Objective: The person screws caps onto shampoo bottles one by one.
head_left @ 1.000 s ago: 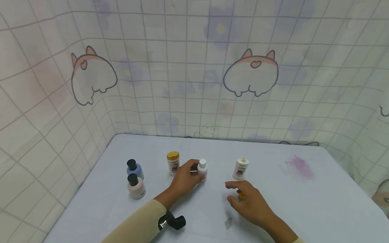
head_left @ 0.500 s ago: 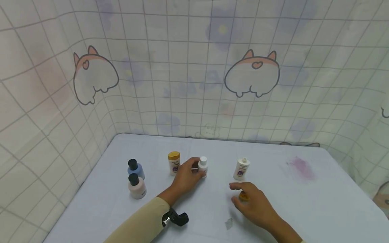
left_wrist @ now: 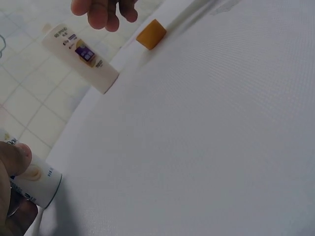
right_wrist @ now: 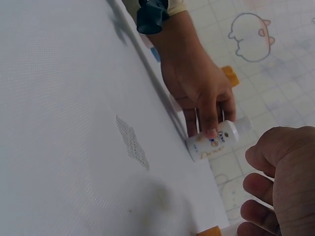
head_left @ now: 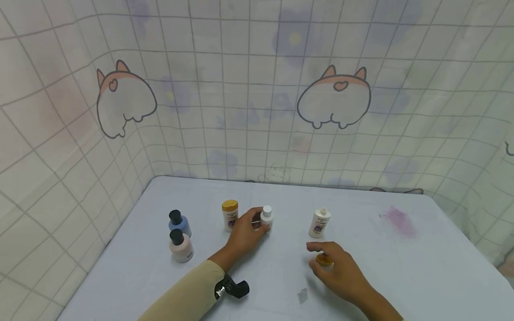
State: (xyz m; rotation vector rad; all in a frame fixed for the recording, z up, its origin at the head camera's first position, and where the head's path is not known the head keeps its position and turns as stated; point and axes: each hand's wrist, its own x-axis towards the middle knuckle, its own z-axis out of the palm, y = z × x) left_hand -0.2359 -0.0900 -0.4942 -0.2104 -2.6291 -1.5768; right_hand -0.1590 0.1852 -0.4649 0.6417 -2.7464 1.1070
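My left hand (head_left: 246,231) grips a small white Dove bottle (head_left: 267,218) with a white cap, thumb and fingers around its sides. The bottle stands nearly upright at mid-table; its printed label shows in the right wrist view, under the thumb of the left hand (right_wrist: 199,91). My right hand (head_left: 339,269) hovers with fingers relaxed and apart, holding nothing. Just past it a yellow cap (head_left: 324,258) lies on the table, partly hidden by the hand in the head view; the whole cap (left_wrist: 151,34) shows in the left wrist view. Behind stands an uncapped white bottle (head_left: 319,223), its bare neck showing.
A white bottle with a yellow cap (head_left: 230,216) stands left of my left hand. Farther left are a blue bottle (head_left: 180,224) and a pale pink bottle (head_left: 182,249), both black-capped. A patterned cloth wall (head_left: 249,98) rises behind the white table (head_left: 361,214).
My right hand has drifted slightly right, and more of the yellow cap shows. My left hand, still holding the Dove bottle, has shifted a little upward in view.
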